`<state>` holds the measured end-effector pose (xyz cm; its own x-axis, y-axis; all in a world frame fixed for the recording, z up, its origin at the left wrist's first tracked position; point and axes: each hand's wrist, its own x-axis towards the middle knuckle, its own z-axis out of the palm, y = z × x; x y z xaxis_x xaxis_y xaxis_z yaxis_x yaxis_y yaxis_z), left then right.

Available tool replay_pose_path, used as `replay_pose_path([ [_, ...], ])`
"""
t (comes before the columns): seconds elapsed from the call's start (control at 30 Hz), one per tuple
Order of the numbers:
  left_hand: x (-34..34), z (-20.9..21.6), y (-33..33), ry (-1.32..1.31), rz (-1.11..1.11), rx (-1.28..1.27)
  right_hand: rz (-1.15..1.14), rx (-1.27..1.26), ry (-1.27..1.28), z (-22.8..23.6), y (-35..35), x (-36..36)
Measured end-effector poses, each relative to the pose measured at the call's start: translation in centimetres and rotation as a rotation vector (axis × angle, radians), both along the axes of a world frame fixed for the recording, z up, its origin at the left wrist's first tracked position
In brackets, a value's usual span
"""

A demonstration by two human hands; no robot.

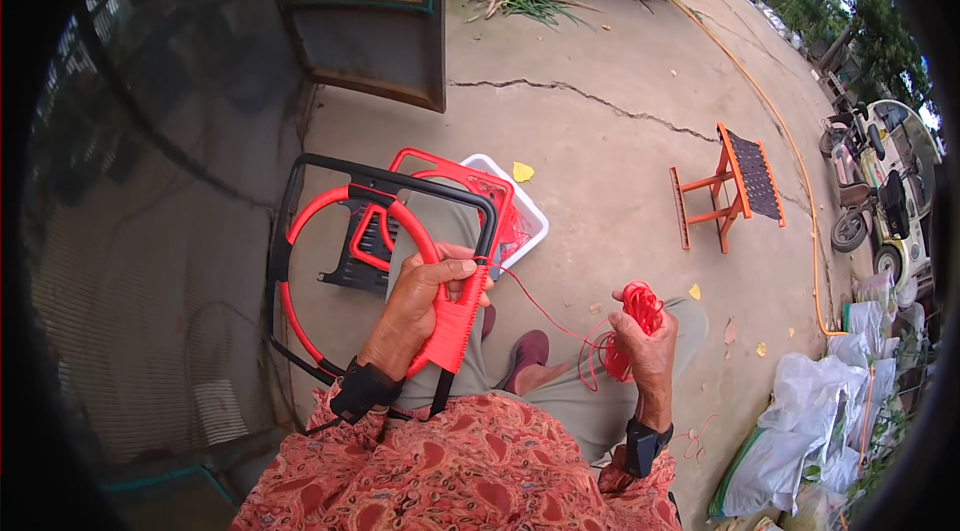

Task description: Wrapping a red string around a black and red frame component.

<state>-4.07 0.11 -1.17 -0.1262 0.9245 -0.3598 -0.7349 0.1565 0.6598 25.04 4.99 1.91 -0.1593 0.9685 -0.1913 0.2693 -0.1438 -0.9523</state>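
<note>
My left hand (425,296) is closed around the side of a black tubular frame (375,171) that rests over my lap. Inside it sits a ring (297,221) partly covered in red. Tight turns of red cord (458,326) bind ring and frame side by side, just below my fingers. My right hand (645,346) grips a loose bundle of red cord (641,306) over my right knee. From the bundle a single strand runs slack to the wrapped part at my left hand. My left palm hides some of the ring.
Beyond my knees a white bin (535,221) holds red pieces, with a red frame (450,166) against it. An orange stool (735,181) with a dark woven seat stands right. A screen door (365,31) is ahead left; plastic sacks (810,411) and a parked vehicle (890,191) lie far right.
</note>
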Motion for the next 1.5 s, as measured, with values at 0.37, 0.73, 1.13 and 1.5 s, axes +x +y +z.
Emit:
replay_pose_path([
  [0.37,0.3,-0.7,0.0,0.033,-0.022,0.012,0.33,-0.175,0.326,-2.5,0.6,-11.3],
  [0.73,-0.2,-1.6,0.1,0.011,-0.03,0.033,0.416,-0.143,0.318,-1.3,-0.7,-12.0],
  [1.13,-0.2,1.4,-1.3,-0.054,-0.091,0.034,0.294,-0.149,0.305,-1.3,-1.6,-11.1],
  [1.5,0.5,3.7,-2.5,0.235,-0.026,0.101,0.332,-0.091,0.284,2.1,-1.0,-12.7],
])
